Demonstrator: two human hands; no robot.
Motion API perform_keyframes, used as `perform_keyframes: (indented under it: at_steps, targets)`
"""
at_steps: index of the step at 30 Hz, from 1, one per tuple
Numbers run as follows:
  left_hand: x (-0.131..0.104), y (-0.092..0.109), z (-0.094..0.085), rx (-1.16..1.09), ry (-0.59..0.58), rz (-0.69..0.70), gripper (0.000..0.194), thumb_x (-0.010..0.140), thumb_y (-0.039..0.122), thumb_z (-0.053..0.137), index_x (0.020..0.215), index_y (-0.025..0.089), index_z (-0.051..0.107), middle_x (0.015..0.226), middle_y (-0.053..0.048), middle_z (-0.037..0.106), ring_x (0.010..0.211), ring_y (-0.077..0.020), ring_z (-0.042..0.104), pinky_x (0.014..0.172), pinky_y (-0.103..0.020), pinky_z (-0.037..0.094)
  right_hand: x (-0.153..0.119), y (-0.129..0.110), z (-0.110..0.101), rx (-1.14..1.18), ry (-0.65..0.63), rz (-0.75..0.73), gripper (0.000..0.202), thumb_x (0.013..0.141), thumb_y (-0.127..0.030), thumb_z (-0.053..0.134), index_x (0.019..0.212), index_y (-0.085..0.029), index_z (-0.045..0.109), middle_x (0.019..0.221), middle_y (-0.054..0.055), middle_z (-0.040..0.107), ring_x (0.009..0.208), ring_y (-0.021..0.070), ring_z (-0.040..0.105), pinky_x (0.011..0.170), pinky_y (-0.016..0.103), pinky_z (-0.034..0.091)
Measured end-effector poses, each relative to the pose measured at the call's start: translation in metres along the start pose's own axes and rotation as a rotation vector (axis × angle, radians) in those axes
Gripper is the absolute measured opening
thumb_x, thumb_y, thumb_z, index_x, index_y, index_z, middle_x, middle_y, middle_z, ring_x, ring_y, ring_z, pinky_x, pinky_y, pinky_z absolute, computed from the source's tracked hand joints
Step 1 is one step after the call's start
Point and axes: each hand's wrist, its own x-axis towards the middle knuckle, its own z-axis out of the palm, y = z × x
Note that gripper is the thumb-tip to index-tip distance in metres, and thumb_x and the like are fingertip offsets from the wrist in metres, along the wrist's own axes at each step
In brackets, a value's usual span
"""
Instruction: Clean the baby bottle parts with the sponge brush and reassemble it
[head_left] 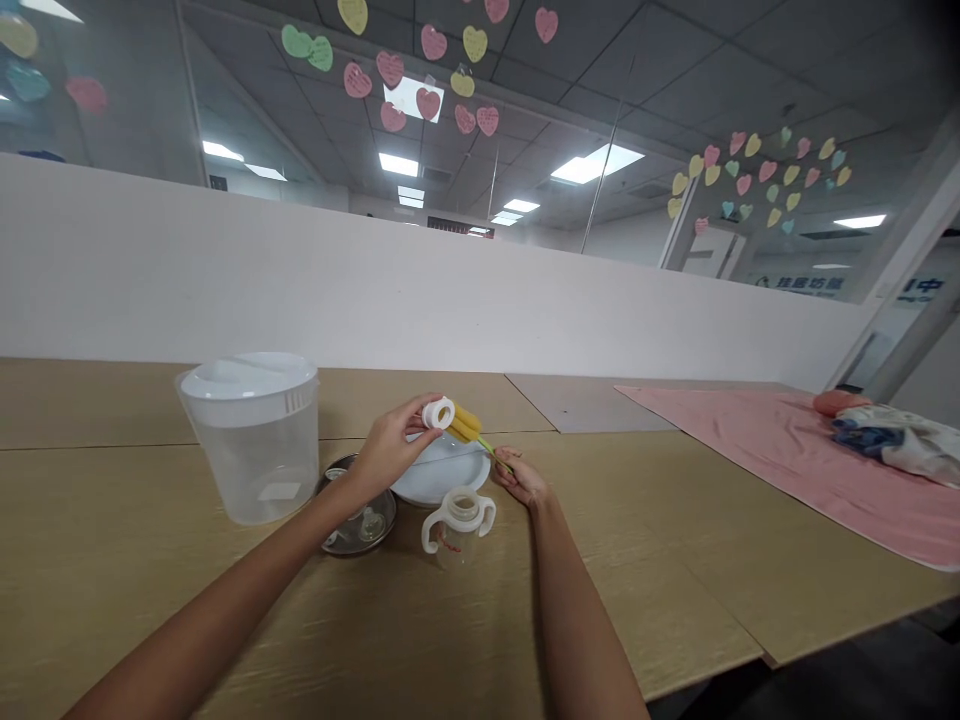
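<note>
Between the fingers and thumb of my left hand (397, 440) is a white bottle collar ring (438, 413), its round opening facing me. My right hand (519, 478) grips the green handle of a bottle brush (466, 424), whose yellow sponge head lies close behind the ring; whether they touch I cannot tell. Below both hands is a white bowl (427, 485). A clear baby bottle (459, 525) with two white side handles stands uncapped in front of it. Under my left forearm, a round metal dish (375, 525) holds a clear bottle nipple (370, 524) and other small parts, partly hidden.
A clear plastic pitcher (259, 450) with a white lid stands on the left of the wooden table (622, 560). To the right lies a pink cloth (765, 450), with a bundle of fabric (892, 435) on it. A white partition (375, 280) runs along the back.
</note>
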Motion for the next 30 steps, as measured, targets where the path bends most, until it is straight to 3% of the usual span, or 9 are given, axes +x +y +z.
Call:
perform_keyframes:
  at_steps: [5,7,9,12,15,17,20,24,30]
  targets:
    - [0.006,-0.003,-0.026,0.284,0.118,-0.004,0.045,0.076,0.044,0.056,0.113,0.018,0.052,0.114,-0.008,0.055,0.093,-0.0187,0.059,0.079,-0.031,0.051,-0.002,0.0,-0.001,0.022,-0.038,0.0,0.044,0.059,-0.042,0.075,0.051,-0.018,0.039,0.037,-0.011,0.029,0.035,0.0015,0.018,0.036,0.017,0.013]
    - [0.007,0.0,-0.041,0.338,0.068,-0.021,0.045,0.072,0.048,0.059,0.105,0.017,0.055,0.113,-0.008,0.054,0.096,-0.0199,0.057,0.081,-0.031,0.05,-0.001,0.0,-0.002,0.028,-0.049,0.003,0.044,0.061,-0.041,0.074,0.052,-0.018,0.039,0.037,-0.011,0.03,0.036,0.0016,0.017,0.036,0.017,0.013]
    - [0.006,0.008,-0.057,0.373,-0.082,-0.072,0.047,0.068,0.051,0.062,0.102,0.018,0.057,0.105,-0.006,0.06,0.097,-0.0207,0.057,0.082,-0.031,0.047,0.0,0.0,-0.004,0.032,-0.059,0.009,0.042,0.062,-0.04,0.074,0.053,-0.018,0.04,0.038,-0.01,0.03,0.036,0.0017,0.017,0.035,0.017,0.013]
    - [0.0,0.021,-0.072,0.399,-0.433,-0.137,0.051,0.072,0.05,0.057,0.114,0.021,0.054,0.107,-0.004,0.063,0.096,-0.0194,0.057,0.081,-0.026,0.044,0.002,0.001,-0.006,0.046,-0.069,0.011,0.04,0.064,-0.039,0.074,0.055,-0.018,0.041,0.038,-0.01,0.03,0.035,0.0017,0.017,0.035,0.017,0.012]
    - [-0.006,0.028,-0.074,0.467,-0.739,-0.208,0.04,0.077,0.043,0.05,0.111,0.024,0.06,0.109,-0.003,0.064,0.095,-0.0181,0.057,0.077,-0.021,0.041,0.003,0.002,-0.008,0.061,-0.076,0.009,0.038,0.066,-0.038,0.072,0.056,-0.018,0.041,0.039,-0.01,0.03,0.035,0.002,0.017,0.034,0.016,0.014]
    - [-0.009,0.027,-0.07,0.558,-0.835,-0.277,0.033,0.076,0.041,0.05,0.099,0.022,0.066,0.097,-0.003,0.068,0.085,-0.0177,0.059,0.068,-0.02,0.041,0.002,0.001,-0.009,0.069,-0.079,0.005,0.038,0.068,-0.038,0.071,0.056,-0.019,0.041,0.039,-0.01,0.029,0.035,0.0022,0.017,0.034,0.016,0.016]
    - [-0.01,0.02,-0.064,0.666,-0.845,-0.32,0.029,0.071,0.04,0.055,0.088,0.02,0.068,0.082,-0.001,0.068,0.073,-0.0161,0.057,0.058,-0.02,0.037,0.002,0.0,-0.01,0.075,-0.078,0.0,0.037,0.069,-0.038,0.07,0.057,-0.019,0.041,0.039,-0.011,0.028,0.035,0.0022,0.016,0.034,0.016,0.017]
    - [-0.009,0.012,-0.063,0.711,-0.838,-0.372,0.025,0.059,0.033,0.067,0.08,0.02,0.068,0.088,0.0,0.069,0.075,-0.0157,0.058,0.059,-0.02,0.038,0.003,0.0,-0.011,0.075,-0.08,-0.002,0.036,0.071,-0.036,0.069,0.056,-0.018,0.042,0.039,-0.01,0.03,0.035,0.0017,0.016,0.033,0.016,0.017]
    - [-0.009,0.01,-0.057,0.794,-0.786,-0.472,0.016,0.05,0.019,0.07,0.066,0.019,0.069,0.078,0.001,0.072,0.07,-0.0159,0.06,0.056,-0.021,0.039,0.003,0.001,-0.01,0.064,-0.084,-0.002,0.036,0.072,-0.035,0.069,0.055,-0.017,0.042,0.04,-0.009,0.031,0.036,0.0018,0.017,0.033,0.015,0.017]
